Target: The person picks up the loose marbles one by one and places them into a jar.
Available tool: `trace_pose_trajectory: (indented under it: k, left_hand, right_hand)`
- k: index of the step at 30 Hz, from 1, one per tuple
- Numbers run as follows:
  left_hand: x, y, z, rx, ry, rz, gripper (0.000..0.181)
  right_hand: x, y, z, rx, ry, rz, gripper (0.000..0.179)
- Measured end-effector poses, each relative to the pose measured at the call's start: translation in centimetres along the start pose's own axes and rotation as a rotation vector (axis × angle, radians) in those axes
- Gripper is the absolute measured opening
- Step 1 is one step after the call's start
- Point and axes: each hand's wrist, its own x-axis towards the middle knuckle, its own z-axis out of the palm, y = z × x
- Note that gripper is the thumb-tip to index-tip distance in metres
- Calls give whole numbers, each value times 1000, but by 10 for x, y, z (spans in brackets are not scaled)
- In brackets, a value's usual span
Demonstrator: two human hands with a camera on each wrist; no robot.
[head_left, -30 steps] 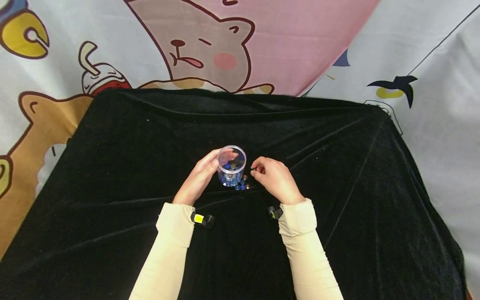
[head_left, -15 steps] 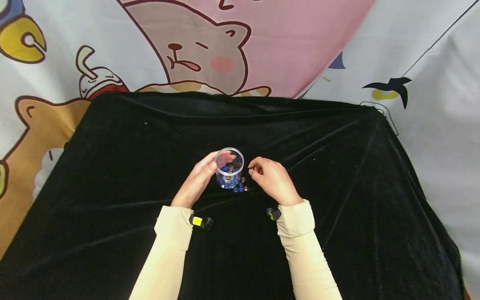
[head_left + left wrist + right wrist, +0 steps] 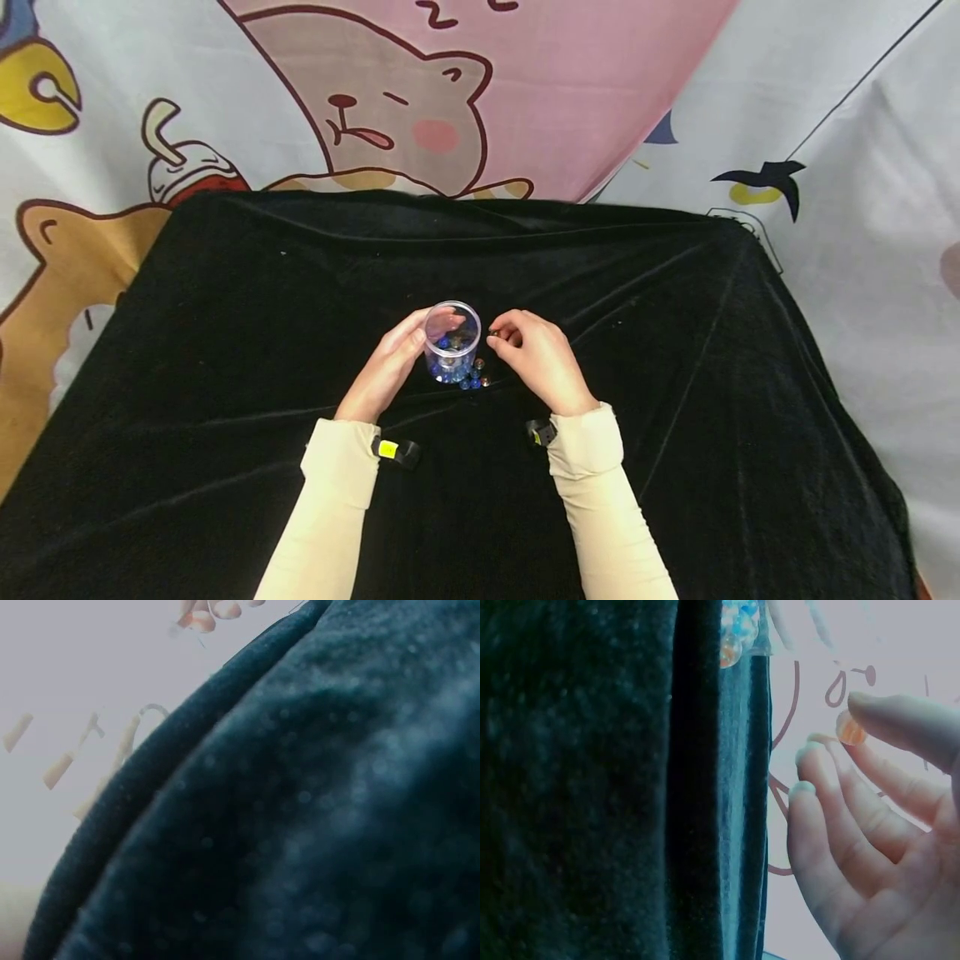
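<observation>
My left hand (image 3: pixel 386 358) curls round the left side of a clear plastic cup (image 3: pixel 454 355), with the fingers behind its wall. Several blue and clear marbles (image 3: pixel 447 373) lie inside the cup. Just right of the cup, my right hand (image 3: pixel 546 360) pinches one orange-and-clear marble (image 3: pixel 850 729) between thumb and index finger, about level with the rim. The other right fingers are loosely bent. Several loose marbles (image 3: pixel 475 382), blue and amber, lie in a small cluster against the cup's lower right side. The left wrist view shows cloth and a few blurred fingertips (image 3: pixel 201 621).
Black velvet cloth (image 3: pixel 675 517) with shallow folds covers the table. Behind it hangs a printed cartoon curtain (image 3: pixel 570 100). A dark strap with a small device (image 3: pixel 397 452) sits at the left wrist, and another wrist device (image 3: pixel 542 432) at the right.
My right hand has risen slightly beside the cup, with the pinched marble now showing more clearly. The left hand keeps its hold on the cup. The head view has shifted a little.
</observation>
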Motion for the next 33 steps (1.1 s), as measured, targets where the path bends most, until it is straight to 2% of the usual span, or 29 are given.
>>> trace_pose_trajectory:
  k: [7, 12, 24, 33]
  left_hand:
    - [-4, 2, -1, -6, 10, -5, 39]
    - [-2, 1, 0, -10, 1, 0, 40]
    - [0, 1, 1, -31, 5, -29, 40]
    - [-1, 2, 0, -33, -10, -21, 40]
  right_hand:
    - [0, -4, 1, 22, 38, -34, 13]
    - [0, -6, -1, 42, 76, -40, 13]
    - [0, -5, -4, 34, 54, -52, 12]
    - [0, -4, -2, 23, 25, -48, 14]
